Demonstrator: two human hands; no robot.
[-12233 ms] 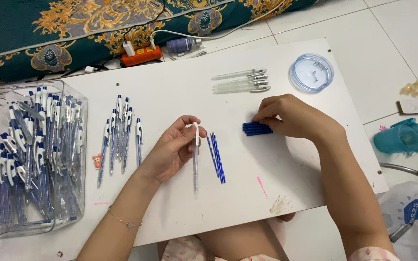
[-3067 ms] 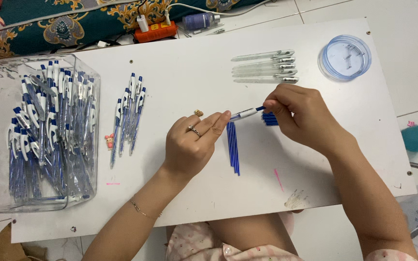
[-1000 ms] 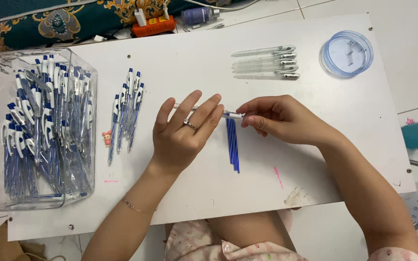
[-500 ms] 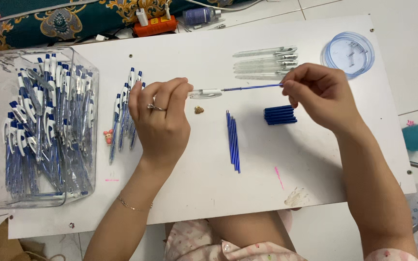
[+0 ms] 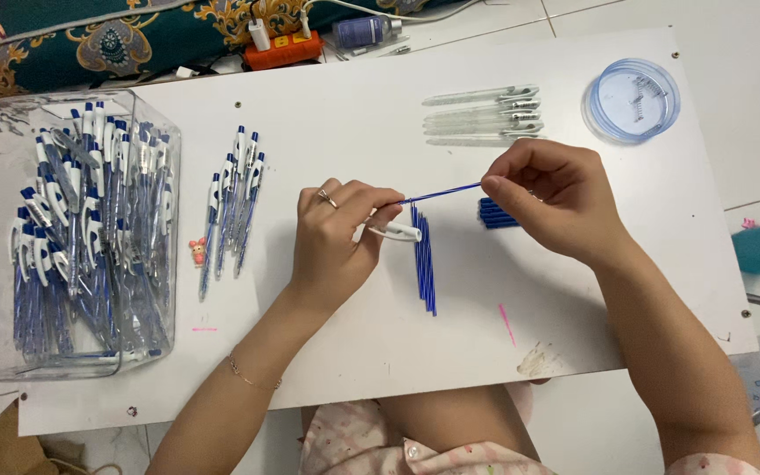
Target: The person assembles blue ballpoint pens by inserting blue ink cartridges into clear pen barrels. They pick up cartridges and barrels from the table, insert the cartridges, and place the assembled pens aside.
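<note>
My left hand point(image 5: 338, 242) grips a clear pen barrel with a white clip point(image 5: 395, 232) near the middle of the white board point(image 5: 362, 369). My right hand point(image 5: 549, 200) pinches the far end of a thin blue refill point(image 5: 440, 193) that runs into the barrel. A small row of loose blue refills point(image 5: 423, 260) lies on the board just below the two hands. A stack of short blue parts point(image 5: 496, 214) sits partly hidden under my right hand.
A clear box point(image 5: 72, 237) full of blue and white pens stands at the left. Several finished pens point(image 5: 232, 207) lie beside it. Clear empty barrels point(image 5: 483, 113) and a round lid with springs point(image 5: 631, 98) sit at the back right. A power strip point(image 5: 284, 48) lies beyond the board.
Both hands have come down and toward the middle of the board. The refill is still held between them, its end now at the barrel in my left hand.
</note>
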